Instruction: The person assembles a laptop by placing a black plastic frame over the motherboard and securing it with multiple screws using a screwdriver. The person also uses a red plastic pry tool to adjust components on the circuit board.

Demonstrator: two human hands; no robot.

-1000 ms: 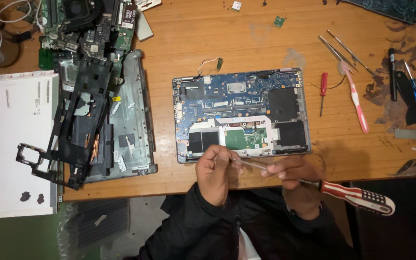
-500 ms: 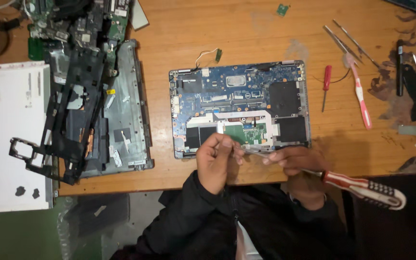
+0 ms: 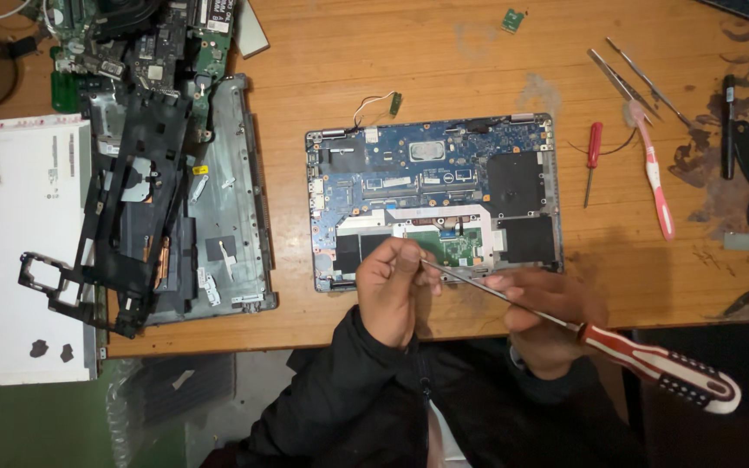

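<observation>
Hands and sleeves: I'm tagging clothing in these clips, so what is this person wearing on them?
Both hands, left hand and right hand, are bare: no gloves, and no rings or watch visible. Black long sleeves of a dark jacket reach the wrists.

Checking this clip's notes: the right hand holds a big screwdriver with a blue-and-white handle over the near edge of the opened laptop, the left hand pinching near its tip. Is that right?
Not quite. In the head view the screwdriver has a red-and-white handle, not blue-and-white. The rest holds: the right hand grips it over the near edge of the opened laptop, and the left hand pinches near its tip.
</observation>
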